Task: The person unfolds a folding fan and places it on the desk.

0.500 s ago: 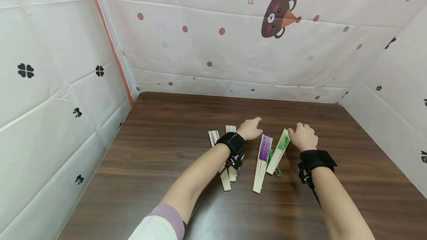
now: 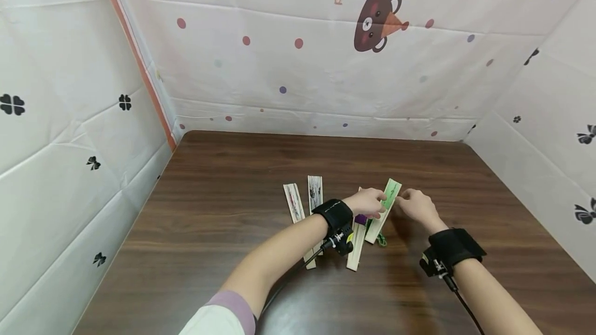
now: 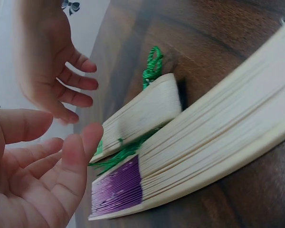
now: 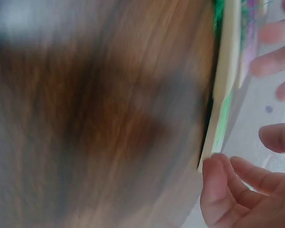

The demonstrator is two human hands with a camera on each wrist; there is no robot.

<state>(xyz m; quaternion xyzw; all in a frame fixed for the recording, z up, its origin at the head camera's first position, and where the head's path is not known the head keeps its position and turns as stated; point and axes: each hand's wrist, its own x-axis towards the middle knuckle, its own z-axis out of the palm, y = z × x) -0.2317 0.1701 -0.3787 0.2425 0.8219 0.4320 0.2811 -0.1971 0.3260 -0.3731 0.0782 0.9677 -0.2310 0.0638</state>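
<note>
Four-sided strips of folded hand fans lie on the table. The green folding fan (image 2: 391, 190), with a green cord (image 2: 382, 240), lies slanted between the hands. My left hand (image 2: 367, 202) hovers over the purple folding fan (image 2: 356, 244), fingers loosely bent and thumb apart, holding nothing in the left wrist view. At the green fan's right edge is my right hand (image 2: 418, 207); its fingertips (image 4: 214, 173) are close to or touching the fan's end in the right wrist view. Its fingers look relaxed. The left hand hides the purple fan's upper part.
Two pale folding fans with dark prints, a left one (image 2: 294, 203) and one beside it (image 2: 315, 190), lie partly under the left forearm. The brown wooden table (image 2: 223, 195) meets printed white sheets (image 2: 261, 66) at the back and sides.
My left hand has moved right and nearer, from beyond the fans to over the purple one. The right hand has turned and come slightly nearer, staying beside the green fan. The view has shifted slightly.
</note>
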